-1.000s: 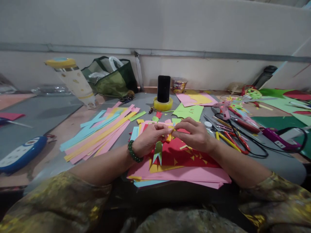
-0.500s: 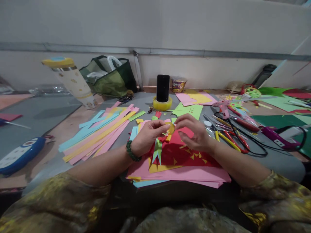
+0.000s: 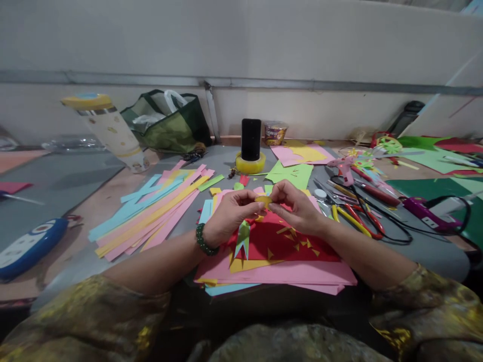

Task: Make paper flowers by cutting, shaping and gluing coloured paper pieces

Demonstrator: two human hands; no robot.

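A small round yellow piece (image 3: 263, 200) is pinched between my two hands above the paper stack. My left hand (image 3: 236, 213), with a green bead bracelet at its wrist, grips its left side. On its right side are the closed thumb and fingers of my right hand (image 3: 296, 208). Below, a red sheet (image 3: 279, 246) lies on pink sheets (image 3: 302, 271), with small yellow paper scraps (image 3: 298, 246) scattered over it. A green and light-blue forked paper strip (image 3: 243, 240) hangs or lies just under my left hand; which one I cannot tell.
Coloured paper strips (image 3: 151, 213) fan out at the left, near a tilted tumbler (image 3: 113, 130). A phone (image 3: 251, 140) stands in a yellow tape roll (image 3: 250, 163). Pliers (image 3: 352, 221), a pink glue gun (image 3: 343, 168) and cables lie at the right.
My right hand has closed in from the right and its fingers now pinch the yellow piece, which looks flatter from this view. The whole view has shifted slightly.
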